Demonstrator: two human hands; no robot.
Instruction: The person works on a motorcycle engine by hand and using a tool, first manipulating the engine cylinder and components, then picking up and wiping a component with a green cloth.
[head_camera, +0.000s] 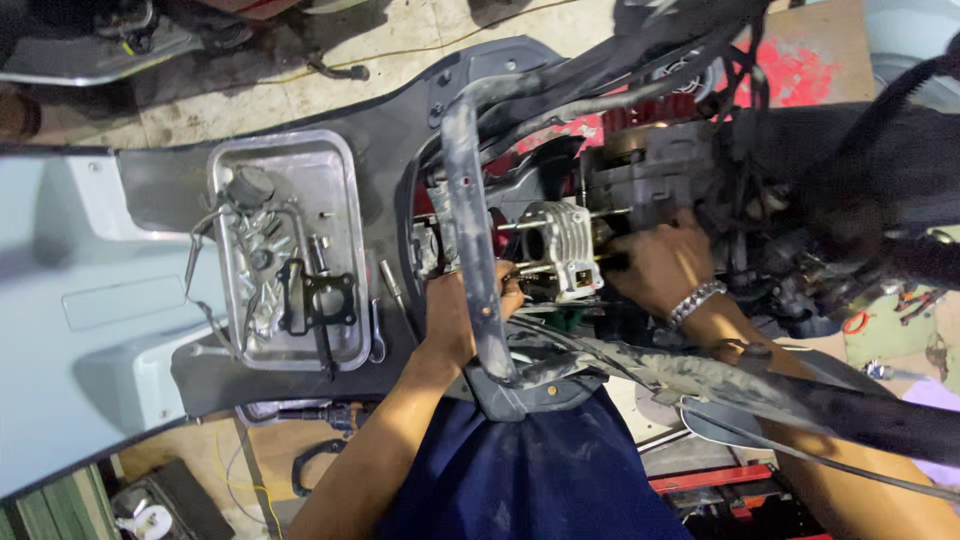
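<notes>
I look down into a stripped scooter frame. A silver finned engine cylinder (566, 243) sits on long studs in the middle of the frame. My left hand (462, 308) reaches under the grey frame tube (470, 220) and touches the cylinder's near side. My right hand (660, 268), with a metal bracelet at the wrist, grips the cylinder's far side next to the grey crankcase (650, 172). Most fingers of both hands are hidden behind the tube and the cylinder.
A metal tray (340, 160) on the scooter's dark floorboard (400, 120) holds a piston, a black gasket, bolts and small tools. A pale blue body panel (80, 300) lies left. Cables and hoses cross at right. Red stand parts show below right.
</notes>
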